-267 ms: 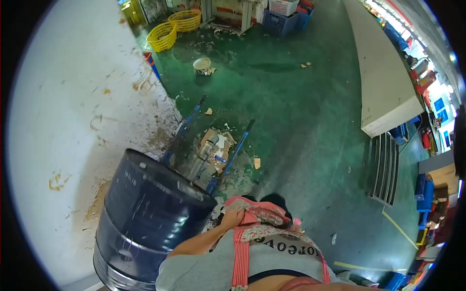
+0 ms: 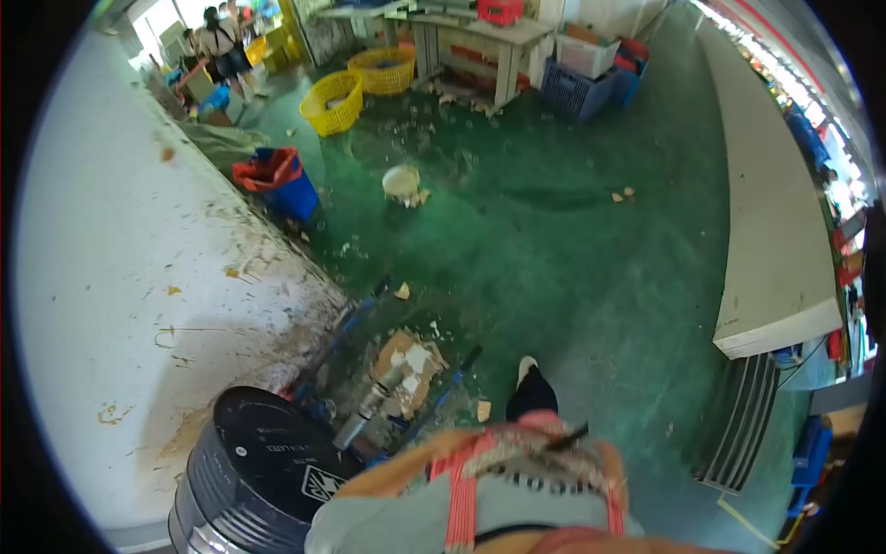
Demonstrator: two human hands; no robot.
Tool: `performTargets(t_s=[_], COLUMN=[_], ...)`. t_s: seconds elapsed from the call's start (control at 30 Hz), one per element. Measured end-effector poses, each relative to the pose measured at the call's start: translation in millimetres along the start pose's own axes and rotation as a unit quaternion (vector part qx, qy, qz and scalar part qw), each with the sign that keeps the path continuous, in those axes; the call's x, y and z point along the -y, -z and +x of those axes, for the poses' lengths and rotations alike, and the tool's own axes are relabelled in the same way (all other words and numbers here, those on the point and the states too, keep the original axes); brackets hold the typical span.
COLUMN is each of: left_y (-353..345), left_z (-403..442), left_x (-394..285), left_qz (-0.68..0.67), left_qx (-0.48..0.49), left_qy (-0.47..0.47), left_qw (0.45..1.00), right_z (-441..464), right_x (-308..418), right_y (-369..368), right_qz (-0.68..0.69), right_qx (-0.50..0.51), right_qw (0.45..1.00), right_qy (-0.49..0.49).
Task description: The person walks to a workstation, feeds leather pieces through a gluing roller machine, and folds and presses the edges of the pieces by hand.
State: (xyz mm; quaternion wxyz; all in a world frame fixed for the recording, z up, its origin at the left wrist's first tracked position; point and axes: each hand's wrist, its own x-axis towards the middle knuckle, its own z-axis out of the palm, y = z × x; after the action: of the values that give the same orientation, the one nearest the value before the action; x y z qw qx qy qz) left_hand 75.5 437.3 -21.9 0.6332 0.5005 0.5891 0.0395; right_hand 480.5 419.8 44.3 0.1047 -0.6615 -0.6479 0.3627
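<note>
My left forearm reaches across the front of my pink and grey apron; the fingers are lost in blur and cloth. On the other side, my right forearm bends in towards the waist, and its hand is hidden too. A thin dark thing sticks out near the bunched apron, too blurred to name. Close on my left stands a black drum with white print on its lid. A metal valve pipe juts from it, above dirty cardboard on the floor.
Blue-framed bars flank the pipe. A white wall runs along the left, with a red-lined blue bin beyond. Yellow baskets, a white tub and a workbench stand ahead. People are far left.
The view has tilted up, bringing the bin, bench and distant people into sight. One foot has stepped forward. My left hand, earlier gripping the apron, no longer shows clearly.
</note>
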Motion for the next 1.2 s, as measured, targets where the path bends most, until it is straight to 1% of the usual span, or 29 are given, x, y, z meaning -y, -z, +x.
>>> performTargets(t_s=[0.03, 0.07, 0.1, 0.13, 0.17, 0.2, 0.23, 0.27, 0.3, 0.33, 0.37, 0.43, 0.53, 0.6, 0.67, 0.7, 0.73, 0.77, 0.83, 0.87, 0.9, 0.93, 0.97, 1.0, 1.07, 1.1, 1.13, 1.17, 1.2], left_y=[15, 55, 87, 117, 140, 168, 189, 216, 236, 245, 255, 329, 455, 525, 618, 653, 693, 733, 792, 804, 817, 835, 854, 871, 900, 918, 932, 947, 962], left_z=[31, 86, 96, 95, 109, 132, 151, 160, 173, 208, 243, 290, 352, 389, 384, 397, 418, 433, 486, 520, 553, 585, 610, 634, 657, 661, 662, 659, 657], left_x=[-29, -66, -80, -119, -167, -193, -221, -249, -265, -250, -236, -241, -252, -206, -264, -268, -270, -291, -347, -363, -379, -395, -404, -410, -404, -400, -393, -387, -382], left_qz=[0.038, 0.150, 0.270, 0.220, 0.148, -0.134, -0.444, -0.694, -0.863, -0.879, -0.893, -0.905, -0.952, -0.865, -0.621, -0.449, -0.257, -0.280, -0.318, -0.188, -0.053, 0.017, 0.035, -0.015, -0.105, -0.150, -0.185, -0.207, -0.216], left_qx=[-0.036, -0.151, -0.232, -0.317, -0.399, -0.288, -0.156, -0.003, 0.153, 0.183, 0.213, 0.109, 0.076, 0.084, -0.182, -0.235, -0.278, -0.353, -0.487, -0.507, -0.534, -0.540, -0.520, -0.481, -0.396, -0.357, -0.322, -0.295, -0.271], left_qy=[-0.004, 0.012, 0.059, -0.010, -0.084, -0.093, -0.129, -0.158, -0.165, -0.167, -0.167, -0.138, 0.013, 0.029, 0.246, 0.262, 0.260, 0.194, 0.055, 0.002, -0.047, -0.079, -0.082, -0.042, 0.075, 0.137, 0.193, 0.235, 0.268], left_qw=[0.999, 0.977, 0.933, 0.923, 0.901, 0.944, 0.873, 0.702, 0.452, 0.406, 0.360, 0.386, 0.297, 0.494, 0.721, 0.822, 0.888, 0.871, 0.811, 0.841, 0.843, 0.838, 0.850, 0.876, 0.909, 0.912, 0.908, 0.903, 0.899], right_z=[42, 128, 191, 244, 295, 346, 393, 428, 459, 493, 535, 620, 732, 794, 866, 903, 948, 998, 1088, 1134, 1173, 1207, 1231, 1276, 1373, 1431, 1475, 1511, 1547], right_x=[-9, -18, -21, 1, 47, 93, 120, 138, 152, 165, 178, 200, 230, 249, 267, 274, 281, 284, 325, 341, 355, 374, 395, 418, 454, 466, 501, 537, 573], right_y=[30, 59, 76, 103, 123, 142, 147, 145, 139, 131, 131, 131, 146, 167, 199, 214, 226, 228, 219, 191, 162, 156, 157, 168, 186, 208, 230, 249, 267], right_qz=[-0.015, 0.033, 0.354, 0.626, 0.730, 0.797, 0.785, 0.682, 0.471, 0.284, 0.243, 0.191, 0.146, 0.149, 0.182, 0.194, 0.202, 0.112, 0.052, -0.111, -0.267, -0.109, 0.053, 0.202, 0.089, -0.180, -0.319, -0.421, -0.530], right_qx=[-0.045, -0.065, -0.034, -0.002, 0.100, 0.208, 0.238, 0.213, 0.189, 0.171, 0.182, 0.208, 0.230, 0.235, 0.221, 0.203, 0.173, 0.113, -0.093, -0.027, 0.044, 0.125, 0.203, 0.267, 0.308, 0.236, 0.335, 0.369, 0.401], right_qw=[0.998, 0.997, 0.931, 0.766, 0.666, 0.555, 0.561, 0.691, 0.858, 0.942, 0.952, 0.958, 0.959, 0.955, 0.943, 0.939, 0.937, 0.965, 0.994, 0.975, 0.898, 0.956, 0.970, 0.942, 0.923, 0.813, 0.817, 0.797, 0.738], right_qy=[0.027, -0.037, -0.083, -0.145, -0.118, -0.116, -0.114, -0.108, -0.080, -0.049, -0.041, -0.046, -0.075, -0.108, -0.167, -0.199, -0.227, -0.208, 0.032, 0.193, 0.347, 0.243, 0.123, 0.010, 0.214, 0.500, 0.346, 0.226, 0.114])
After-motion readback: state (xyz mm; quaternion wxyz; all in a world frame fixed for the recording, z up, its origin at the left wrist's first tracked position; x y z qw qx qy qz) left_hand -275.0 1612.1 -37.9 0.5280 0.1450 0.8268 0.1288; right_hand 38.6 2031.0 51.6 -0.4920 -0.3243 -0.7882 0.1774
